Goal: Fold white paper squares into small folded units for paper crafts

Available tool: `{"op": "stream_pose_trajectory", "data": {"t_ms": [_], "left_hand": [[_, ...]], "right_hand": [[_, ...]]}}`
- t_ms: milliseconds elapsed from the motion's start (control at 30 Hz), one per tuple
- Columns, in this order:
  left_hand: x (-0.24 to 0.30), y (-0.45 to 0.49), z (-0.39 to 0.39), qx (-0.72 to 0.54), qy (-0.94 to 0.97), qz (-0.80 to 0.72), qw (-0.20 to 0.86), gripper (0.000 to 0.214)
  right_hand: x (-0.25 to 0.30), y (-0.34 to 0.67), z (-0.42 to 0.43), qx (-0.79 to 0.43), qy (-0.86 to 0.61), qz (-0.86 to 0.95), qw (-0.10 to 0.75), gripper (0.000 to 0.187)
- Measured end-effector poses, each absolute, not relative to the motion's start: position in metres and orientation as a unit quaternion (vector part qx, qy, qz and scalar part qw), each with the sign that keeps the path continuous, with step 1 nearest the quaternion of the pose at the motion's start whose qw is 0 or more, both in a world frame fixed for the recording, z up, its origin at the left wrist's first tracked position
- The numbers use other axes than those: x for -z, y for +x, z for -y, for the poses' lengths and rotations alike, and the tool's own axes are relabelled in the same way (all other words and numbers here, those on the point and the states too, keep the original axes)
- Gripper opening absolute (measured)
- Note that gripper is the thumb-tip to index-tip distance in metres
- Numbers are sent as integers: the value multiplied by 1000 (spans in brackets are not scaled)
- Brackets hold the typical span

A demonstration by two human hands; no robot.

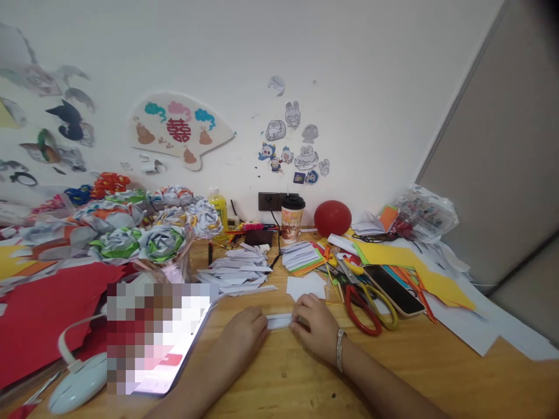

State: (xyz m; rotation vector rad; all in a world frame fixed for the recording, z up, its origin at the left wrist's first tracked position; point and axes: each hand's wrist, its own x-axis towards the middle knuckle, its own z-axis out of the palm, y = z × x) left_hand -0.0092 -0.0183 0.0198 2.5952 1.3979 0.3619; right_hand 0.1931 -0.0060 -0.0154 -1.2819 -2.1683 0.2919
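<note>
A narrow folded strip of white paper [279, 321] lies across the front of the wooden table between my two hands. My left hand [247, 330] has its fingers closed on the strip's left end. At the right end, my right hand [315, 327], with a bracelet on its wrist, pinches the paper between thumb and fingers. Just beyond the hands is a flat white paper piece [306, 287]. Behind it sit a pile of folded white paper strips [238, 269] and a smaller stack of white, green and orange papers [301, 256].
To the right lie red-handled scissors [363, 311], yellow-handled scissors [384, 305] and a phone [395, 289]. A lidded cup [292, 220] and a red balloon [332, 218] stand behind. On the left are a lit tablet [187, 334], a white mouse-shaped device [78, 384], red paper [43, 314] and paper flowers [161, 243].
</note>
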Motion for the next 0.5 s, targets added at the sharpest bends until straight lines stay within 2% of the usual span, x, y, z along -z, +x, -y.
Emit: {"op": "stream_pose_trajectory", "data": {"t_ms": [200,367,500], "left_hand": [[2,-7,6,-174,836,-508,111,20],[9,-5,1,-207,808,-540,108,9],[5,-5,-3,-211,764,-594,138,13]], "right_hand": [[18,185,6,-135,-551,766,303,10],[19,183,6,-134,-582,739,311,11],[21,187,6,-124,-513,793,305,16]]}}
